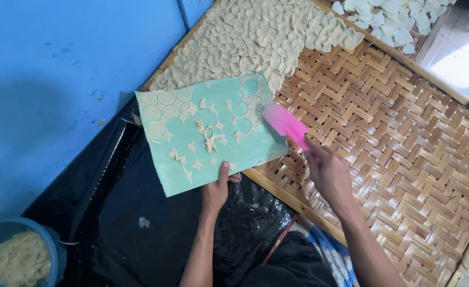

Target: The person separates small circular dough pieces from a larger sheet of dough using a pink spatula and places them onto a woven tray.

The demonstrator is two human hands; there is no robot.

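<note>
Left hand [216,190], at six o'clock and nearest the camera, grips the near edge of a pale green sheet [245,154] from below, thumb pressed on top, holding it tilted over the rim of a woven bamboo tray [394,138]. Right hand [331,175], at four o'clock of the sheet, is closed around a pink scraper [285,125] whose blade meets the sheet's right edge. On the sheet, a few dough discs [163,106] remain along its ten-to-twelve o'clock border, and star-shaped dough offcuts [208,135] litter the middle; most of its surface is already bare, so the clearing appears well advanced but unfinished. Beyond, at twelve o'clock, a dense layer of laid-out discs [256,37] covers roughly the far third of the tray. Black plastic [139,202] lies beneath; a blue tub of dough scraps [16,258] sits at eight o'clock.
</note>
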